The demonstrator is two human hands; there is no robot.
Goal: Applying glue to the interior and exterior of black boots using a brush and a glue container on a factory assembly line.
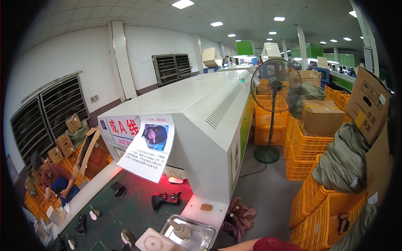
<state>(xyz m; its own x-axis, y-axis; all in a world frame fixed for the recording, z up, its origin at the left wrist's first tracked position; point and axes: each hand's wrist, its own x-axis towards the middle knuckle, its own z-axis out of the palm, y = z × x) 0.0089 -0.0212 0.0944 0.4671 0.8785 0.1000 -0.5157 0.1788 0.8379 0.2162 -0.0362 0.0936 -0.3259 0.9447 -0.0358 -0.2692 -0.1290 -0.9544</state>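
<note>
the step in hand is hard to judge: a bare forearm (239,246) below a dark red sleeve (274,244) crosses the bottom edge, but neither hand shows, so i cannot tell how far open either grip is or whether it has hold of anything. shoes seem to be the work, and handling one calls for a hand over the green belt (109,218). nearest the forearm, one metal tray (197,221) sits at the belt's near right corner with one grey bottle (182,231); one pale block (153,243) overlaps its left side. on the belt i count one black-and-red boot (162,201), one pale sole (176,180) in red glow, three light-soled shoes (96,210) and at least two dark shoes (81,226).
</note>
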